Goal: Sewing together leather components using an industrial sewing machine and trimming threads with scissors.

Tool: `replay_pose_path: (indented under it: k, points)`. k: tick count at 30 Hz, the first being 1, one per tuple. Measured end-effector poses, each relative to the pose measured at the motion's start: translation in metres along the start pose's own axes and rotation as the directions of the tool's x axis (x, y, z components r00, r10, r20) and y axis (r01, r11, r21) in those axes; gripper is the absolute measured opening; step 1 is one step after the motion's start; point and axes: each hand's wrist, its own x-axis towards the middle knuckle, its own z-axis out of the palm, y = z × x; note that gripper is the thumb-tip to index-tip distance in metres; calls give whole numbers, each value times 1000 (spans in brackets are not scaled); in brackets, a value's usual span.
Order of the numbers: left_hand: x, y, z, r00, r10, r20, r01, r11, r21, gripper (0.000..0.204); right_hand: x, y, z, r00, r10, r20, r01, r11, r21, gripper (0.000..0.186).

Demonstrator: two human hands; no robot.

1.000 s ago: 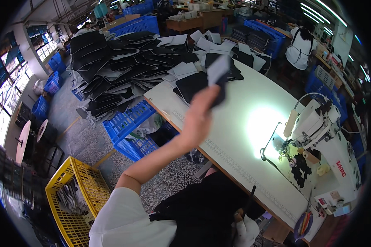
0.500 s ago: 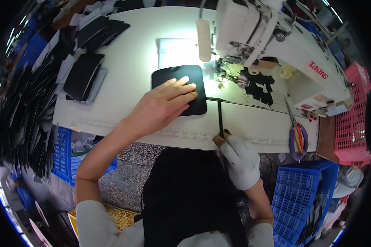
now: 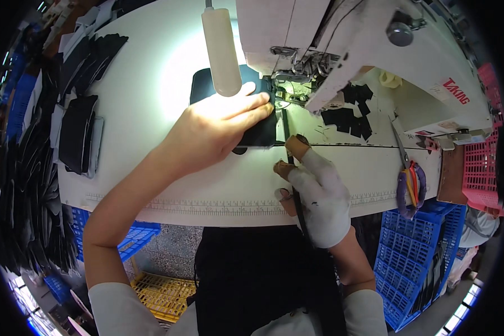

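Note:
My bare left hand (image 3: pixel 215 126) lies flat, fingers stretched out, on a black rounded fabric panel (image 3: pixel 260 134). The panel's right edge is at the needle area of a white sewing machine (image 3: pixel 375 61). A narrow black strip (image 3: pixel 286 124) runs from the presser foot (image 3: pixel 294 98) toward me. My right hand (image 3: pixel 322 193), in a white glove with bare fingertips, holds this strip just in front of the foot. The strip passes beneath its fingers and hangs down over the table's front edge. A pale lamp (image 3: pixel 222 53) hides part of the panel.
Scissors with purple handles (image 3: pixel 411 187) lie to the right. Black scraps (image 3: pixel 347 120) sit under the machine arm. Stacked black panels (image 3: pixel 77 134) are at the left. A blue crate (image 3: pixel 406 257) and a pink basket (image 3: pixel 480 168) stand at the right, with a yellow crate (image 3: pixel 165 294) below.
The panel has moved with my left hand to the presser foot. My right hand has moved away from the table edge, toward the foot, along the strip. My view has come closer to the machine.

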Motion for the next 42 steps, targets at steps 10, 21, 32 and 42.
replay_pose_path:
  k: [10,21,32,42]
  points:
    - [2,1,4,1000,-5,-20,6,999,39,36,8,1,11,993,73,-90,-64,993,96,40]
    - [2,-13,2,997,23,-71,-39,970,-239,38,9,-12,30,994,99,-49,-108,968,-228,38]
    - [1,-9,4,1000,-29,-11,27,987,-156,29,18,-3,32,989,119,-85,-127,988,-93,36]
    - [14,-19,12,993,-43,-113,25,986,-163,30,34,11,27,995,101,-1,-100,985,-142,37]
